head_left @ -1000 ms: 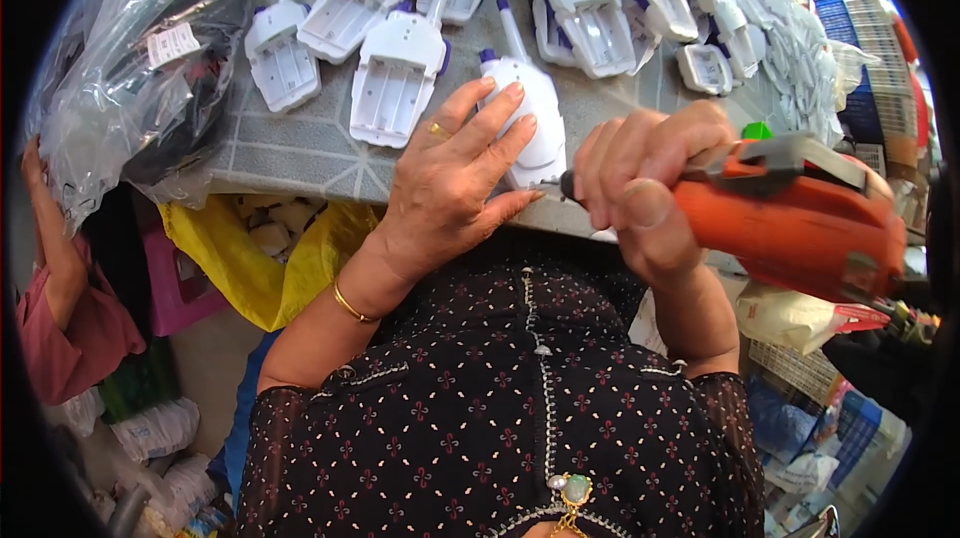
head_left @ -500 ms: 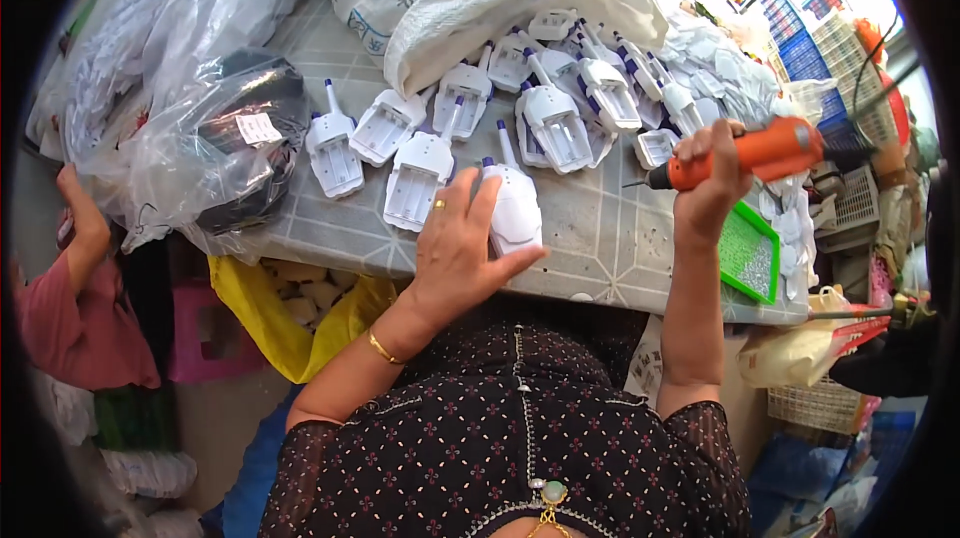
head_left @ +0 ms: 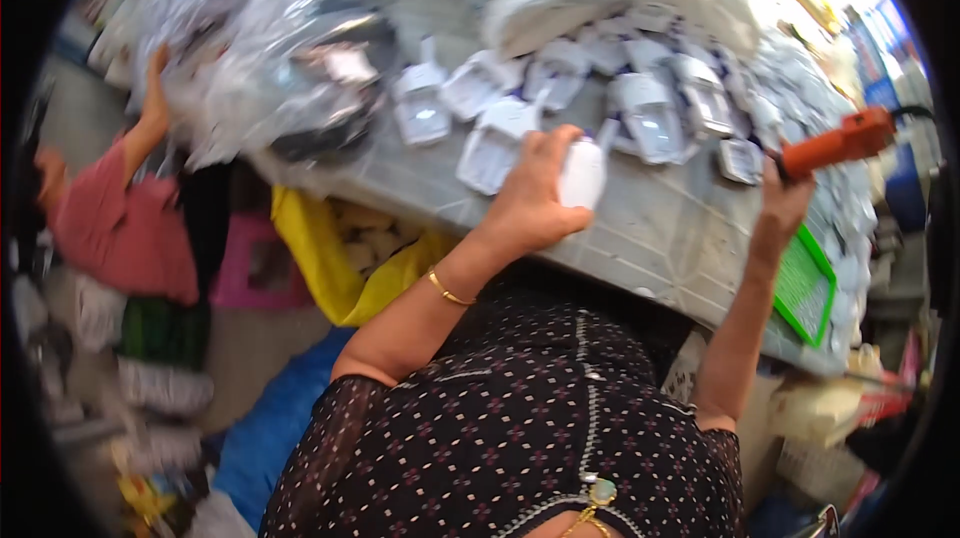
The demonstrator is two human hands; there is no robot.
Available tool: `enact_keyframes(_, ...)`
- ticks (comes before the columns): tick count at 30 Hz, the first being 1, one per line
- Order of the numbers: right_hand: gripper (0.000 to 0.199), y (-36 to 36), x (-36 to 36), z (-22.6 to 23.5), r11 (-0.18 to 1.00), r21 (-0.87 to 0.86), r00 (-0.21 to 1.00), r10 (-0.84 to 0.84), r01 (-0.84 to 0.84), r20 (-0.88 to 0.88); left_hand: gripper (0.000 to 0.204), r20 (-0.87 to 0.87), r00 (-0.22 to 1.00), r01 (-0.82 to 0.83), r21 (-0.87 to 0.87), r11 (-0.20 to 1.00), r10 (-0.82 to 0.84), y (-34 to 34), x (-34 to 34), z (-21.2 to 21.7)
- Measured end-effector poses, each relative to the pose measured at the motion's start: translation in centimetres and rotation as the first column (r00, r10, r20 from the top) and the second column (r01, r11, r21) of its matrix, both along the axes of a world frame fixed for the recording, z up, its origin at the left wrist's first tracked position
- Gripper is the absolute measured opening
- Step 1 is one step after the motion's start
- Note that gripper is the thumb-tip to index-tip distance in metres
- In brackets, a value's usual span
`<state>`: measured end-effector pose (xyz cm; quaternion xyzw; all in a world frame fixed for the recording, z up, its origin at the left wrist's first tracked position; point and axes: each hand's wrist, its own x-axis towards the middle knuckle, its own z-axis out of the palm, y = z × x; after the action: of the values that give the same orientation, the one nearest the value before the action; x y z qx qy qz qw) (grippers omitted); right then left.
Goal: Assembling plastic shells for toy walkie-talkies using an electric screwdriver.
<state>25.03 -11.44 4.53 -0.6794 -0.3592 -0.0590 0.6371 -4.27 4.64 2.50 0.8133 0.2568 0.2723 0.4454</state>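
My left hand [head_left: 525, 196] grips a white plastic casing [head_left: 581, 176] at the table's front edge, thumb on the near side and fingers over the far side. A bit of purple shows at the casing's top. In my right hand [head_left: 785, 200], raised at the right, is an orange electric screwdriver [head_left: 845, 141] with a cord at its rear; its bit cannot be made out. Beyond my left hand lie several similar white casings [head_left: 648, 116] with open compartments, some with purple tips. The picture is blurred by motion.
A white sack [head_left: 620, 3] lies behind the casings, clear plastic bags [head_left: 250, 88] at the left. Right of the table's middle are a green tray [head_left: 805, 286] and heaped white parts [head_left: 800, 88]. A yellow bag [head_left: 325, 268] hangs below the edge. Another person's arm [head_left: 150, 113] reaches in at far left.
The whole view has turned, shifting the table rightward. My left hand has tipped the casing, which now shows narrower. My right hand has swung the screwdriver farther out to the right.
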Motion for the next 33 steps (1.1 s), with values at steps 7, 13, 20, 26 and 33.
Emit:
enact_keyframes(7, 0.062, -1.8, 2.3, -1.5, 0.996, -0.049, 0.997, -0.071, 0.073, 0.044, 0.102, 0.329, 0.944, 0.283, -0.809, 0.515, -0.002, -0.2, -16.0, 0.5)
enact_keyframes(13, 0.060, -1.8, -0.7, -0.2, 0.890, 0.155, 0.732, -0.443, 0.429, 0.517, 0.099, 0.197, 0.847, -0.061, -0.886, 0.460, 0.493, -3.2, -29.4, -7.2)
enact_keyframes(20, 0.045, 4.6, -9.0, -0.6, 0.874, -0.471, 0.739, 0.239, 0.118, 0.630, 0.060, -0.195, 0.611, -0.446, -0.886, 0.130, 0.767, 0.5, -27.8, -13.5)
enact_keyframes(26, 0.037, 5.1, -6.9, -0.8, 0.858, -0.500, 0.711, 0.282, 0.112, 0.644, 0.040, -0.090, 0.923, -0.368, -0.496, 0.787, 0.375, -0.4, -22.0, -5.9)
enact_keyframes(33, 0.032, 3.3, -12.3, 0.8, 0.973, -0.177, 0.772, 0.227, -0.151, 0.594, 0.067, 0.491, 0.868, 0.455, -0.724, 0.518, -0.076, -3.3, -5.5, 1.2)
